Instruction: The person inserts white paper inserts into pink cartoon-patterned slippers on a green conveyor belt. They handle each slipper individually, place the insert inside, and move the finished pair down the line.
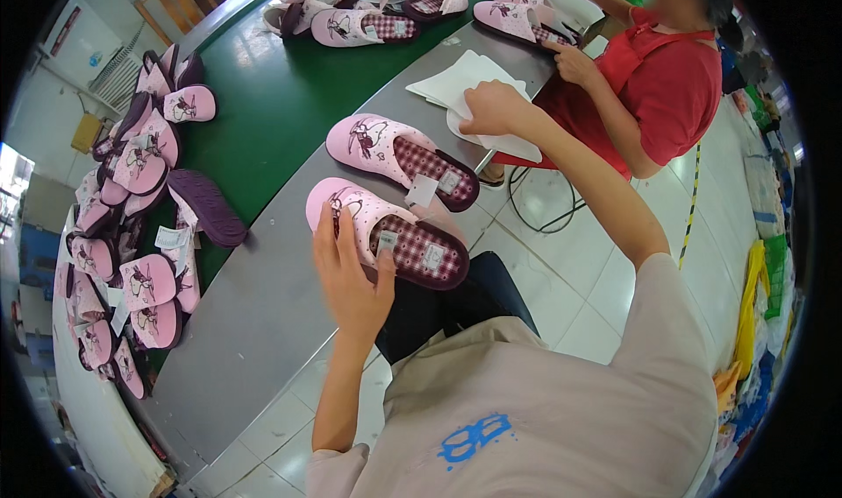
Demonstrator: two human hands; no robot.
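Observation:
Two pink slippers with a printed cartoon figure and checked maroon insoles lie side by side on the grey table edge. My left hand (351,292) grips the nearer slipper (421,252), fingers over its toe and thumb at the foot opening. Beyond it rests the farther slipper (373,143), with a white tag (422,190) hanging between the two. Farther right, my right hand (493,110) is closed on a sheet at the stack of white paper (445,84); its fingertips are partly hidden.
Several pink slippers (149,283) are heaped on the left, and more slippers (364,26) lie at the back of the green surface (263,86). At the upper right a co-worker in a red apron (636,86) handles another pair (504,20). A black cable (553,226) hangs over the tiled floor.

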